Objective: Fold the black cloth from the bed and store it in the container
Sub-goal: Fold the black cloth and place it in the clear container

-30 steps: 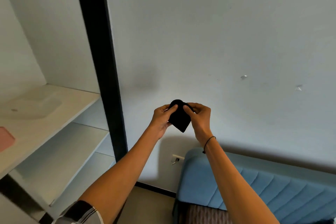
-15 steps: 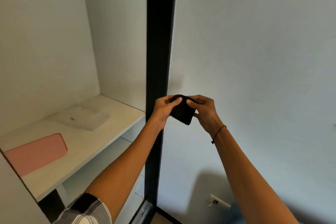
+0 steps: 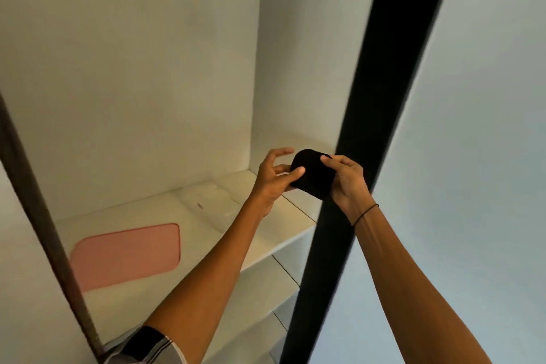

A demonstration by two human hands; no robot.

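The black cloth [image 3: 312,174] is folded into a small thick bundle, held in the air between both hands over the right end of a white shelf. My right hand [image 3: 347,183] grips its right side with fingers over the top edge. My left hand [image 3: 273,177] touches its left side with the thumb and lower fingers, while the upper fingers are spread loose. A clear plastic container [image 3: 211,205] lies on the shelf just below and left of my left hand. Its inside is hard to make out.
A pink lid or mat [image 3: 127,254] lies flat on the white shelf [image 3: 274,241] at the left. A black vertical post [image 3: 366,139] stands right behind my right hand. A brown post [image 3: 44,216] edges the left. Lower shelves [image 3: 266,298] sit underneath.
The view has swung left from the blue headboard and bare wall to the shelving. Both hands carried the folded cloth over the shelf, and my left fingers have loosened.
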